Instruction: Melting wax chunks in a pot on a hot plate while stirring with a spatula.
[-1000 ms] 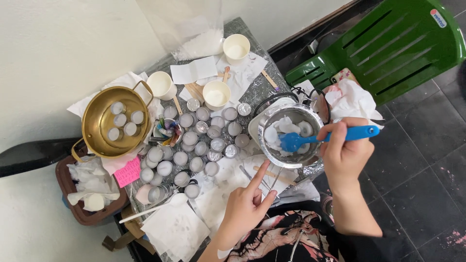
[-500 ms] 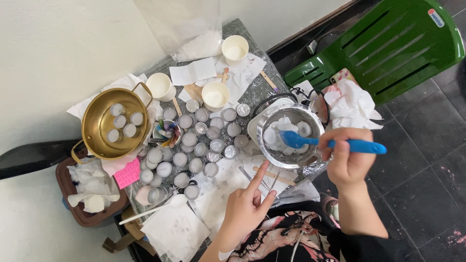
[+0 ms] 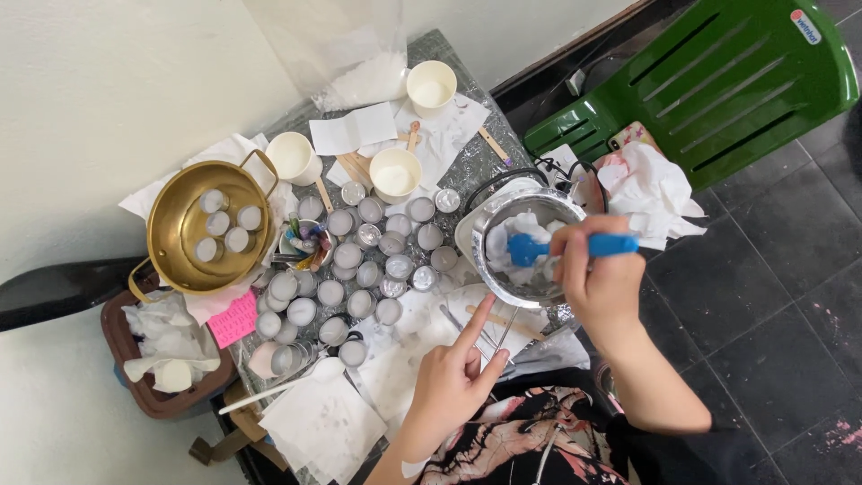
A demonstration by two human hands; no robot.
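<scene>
Fingers of the right hand (image 3: 600,278) clamp on the handle of the blue spatula (image 3: 561,246), whose head sits among white wax lumps in the steel bowl (image 3: 528,250). A moment ago this hand was further right with the handle pointing out; now it has drawn in over the bowl's near rim, so the stirring goes on. The left hand (image 3: 453,382) stays put, forefinger extended, tip touching the bowl's near edge, other fingers loosely curled. Left of the bowl stand many small tealight cups (image 3: 357,269) and a brass pot (image 3: 205,229).
</scene>
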